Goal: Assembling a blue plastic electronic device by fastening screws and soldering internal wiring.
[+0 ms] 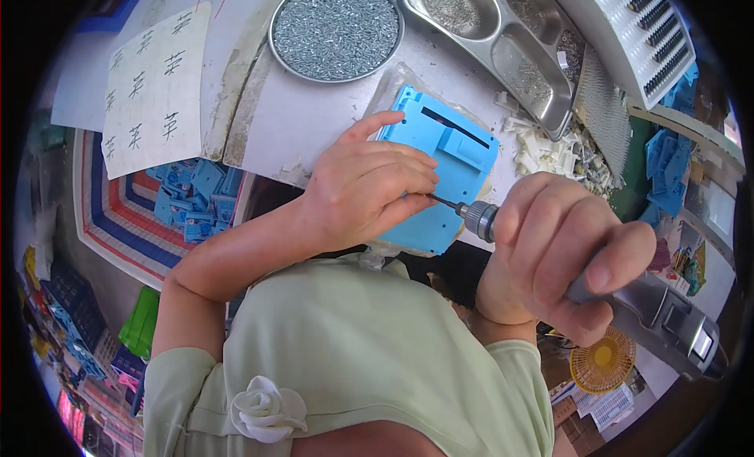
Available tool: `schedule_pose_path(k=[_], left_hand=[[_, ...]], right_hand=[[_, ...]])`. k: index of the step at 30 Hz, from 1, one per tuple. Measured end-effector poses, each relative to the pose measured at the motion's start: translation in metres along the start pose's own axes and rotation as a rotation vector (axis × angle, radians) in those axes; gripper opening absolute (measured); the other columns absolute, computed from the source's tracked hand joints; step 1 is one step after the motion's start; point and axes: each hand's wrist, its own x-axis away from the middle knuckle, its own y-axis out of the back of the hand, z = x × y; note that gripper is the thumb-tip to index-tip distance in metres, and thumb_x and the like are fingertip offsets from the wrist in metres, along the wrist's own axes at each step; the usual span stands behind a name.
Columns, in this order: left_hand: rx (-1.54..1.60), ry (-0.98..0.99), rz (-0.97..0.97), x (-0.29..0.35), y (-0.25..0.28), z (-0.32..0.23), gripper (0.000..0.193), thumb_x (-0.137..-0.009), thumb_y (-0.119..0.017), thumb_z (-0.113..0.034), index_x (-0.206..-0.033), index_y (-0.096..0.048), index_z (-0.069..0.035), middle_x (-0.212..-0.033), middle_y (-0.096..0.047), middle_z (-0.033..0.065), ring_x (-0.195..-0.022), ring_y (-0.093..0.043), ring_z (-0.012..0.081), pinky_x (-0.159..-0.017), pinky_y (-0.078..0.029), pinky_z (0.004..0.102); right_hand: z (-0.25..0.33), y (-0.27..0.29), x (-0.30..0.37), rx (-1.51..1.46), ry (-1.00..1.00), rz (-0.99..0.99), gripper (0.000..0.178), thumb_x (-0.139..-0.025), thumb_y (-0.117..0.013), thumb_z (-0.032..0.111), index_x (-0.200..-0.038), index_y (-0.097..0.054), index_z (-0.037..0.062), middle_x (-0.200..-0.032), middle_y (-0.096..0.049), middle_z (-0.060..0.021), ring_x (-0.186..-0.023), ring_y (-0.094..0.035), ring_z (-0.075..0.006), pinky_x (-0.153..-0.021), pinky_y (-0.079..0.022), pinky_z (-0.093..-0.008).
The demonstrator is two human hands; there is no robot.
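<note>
A light-blue plastic housing [463, 174] with a long dark slot lies at a slant on the table, partly over a clear plastic bag. Across its left part rests my left hand [357, 178], its fingers drawn together and pressing the housing, thumb and fingertips close to the driver's bit. Whether a small screw sits between them is hidden. My right hand [554, 245] is wrapped round a grey-black electric screwdriver [660, 316]. The screwdriver's thin bit points left, and its tip meets the housing beside my left fingertips.
A round metal bowl [338, 81] of small metal pins stands at the back. Right of it are a compartmented steel tray [488, 58], scattered white plastic pieces [550, 151] and a white rack [620, 41]. A striped container [102, 198] with blue parts sits at left; a yellow fan [603, 361] lower right.
</note>
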Motion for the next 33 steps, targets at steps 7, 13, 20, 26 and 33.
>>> schedule_pose_path(k=[7, 13, 20, 26, 33], left_hand=[[0.058, -0.049, -0.03, 0.005, 0.009, 0.006, 0.017, -0.08, -0.081, -0.007, -0.09, -0.068, -0.009, -0.092, -0.076, 0.0052, -0.097, -0.074, 0.0229, -0.11, -0.042, 0.053], [-0.136, 0.085, -0.122, 0.0, 0.035, 0.029, 0.015, -0.086, -0.076, -0.016, -0.084, -0.064, -0.009, -0.086, -0.07, 0.0043, -0.085, -0.07, 0.018, -0.102, -0.047, 0.0494], [-0.075, -0.079, 0.038, 0.008, 0.016, 0.014, 0.024, -0.079, -0.079, -0.013, -0.075, -0.056, -0.008, -0.095, -0.071, 0.0051, -0.094, -0.072, 0.0222, -0.105, -0.045, 0.0514], [-0.147, -0.075, 0.044, 0.017, 0.004, 0.012, 0.027, -0.081, -0.079, -0.015, -0.073, -0.054, -0.01, -0.108, -0.071, 0.004, -0.11, -0.07, 0.0187, -0.106, -0.043, 0.0535], [-0.162, -0.061, 0.036, 0.021, 0.003, 0.013, 0.025, -0.081, -0.078, -0.014, -0.075, -0.054, -0.011, -0.11, -0.071, 0.0028, -0.113, -0.069, 0.0185, -0.108, -0.041, 0.0523]], right_hand=[[-0.009, -0.005, -0.008, -0.038, -0.016, 0.027, 0.029, -0.097, -0.069, 0.038, -0.108, -0.053, 0.0168, -0.065, -0.059, 0.0075, -0.051, -0.054, -0.0072, -0.057, -0.047, -0.0265], [-0.031, 0.009, -0.034, 0.085, 0.086, -0.065, 0.018, -0.101, -0.056, 0.022, -0.114, -0.052, 0.0093, -0.066, -0.052, 0.0009, -0.055, -0.048, -0.0127, -0.059, -0.042, -0.0321], [-0.085, 0.012, -0.047, -0.013, 0.131, -0.147, 0.026, -0.098, -0.066, 0.014, -0.107, -0.046, 0.0009, -0.063, -0.051, -0.0058, -0.05, -0.047, -0.0133, -0.047, -0.039, -0.0305], [-0.087, 0.01, -0.049, 0.024, 0.105, -0.095, 0.024, -0.098, -0.066, 0.013, -0.103, -0.045, 0.0017, -0.063, -0.051, -0.0054, -0.051, -0.047, -0.0122, -0.048, -0.04, -0.03], [-0.085, 0.01, -0.046, 0.069, 0.083, -0.092, 0.022, -0.099, -0.064, 0.014, -0.103, -0.045, 0.0028, -0.065, -0.052, -0.0054, -0.052, -0.047, -0.0128, -0.051, -0.042, -0.0316]])
